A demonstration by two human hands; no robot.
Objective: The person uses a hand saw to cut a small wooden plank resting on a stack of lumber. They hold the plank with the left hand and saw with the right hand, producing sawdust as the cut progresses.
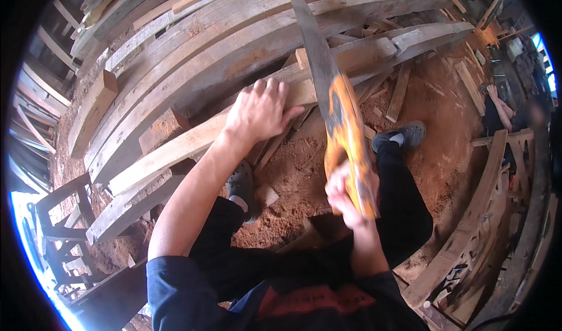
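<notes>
My right hand grips the worn yellow handle of a handsaw. Its long grey blade points away from me, across the far end of a pale squared timber; whether the teeth touch the wood I cannot tell. My left hand presses on that timber just left of the blade, fingers curled over its far side and thumb toward the saw. Beyond the blade, a greyish beam carries on to the right. A small wood block stands beside the blade.
Long weathered beams lie stacked ahead. My feet, in dark clogs, stand on reddish, sawdust-strewn ground. Scrap wood lies about. More timber is piled at right, near another person. A wooden frame stands at left.
</notes>
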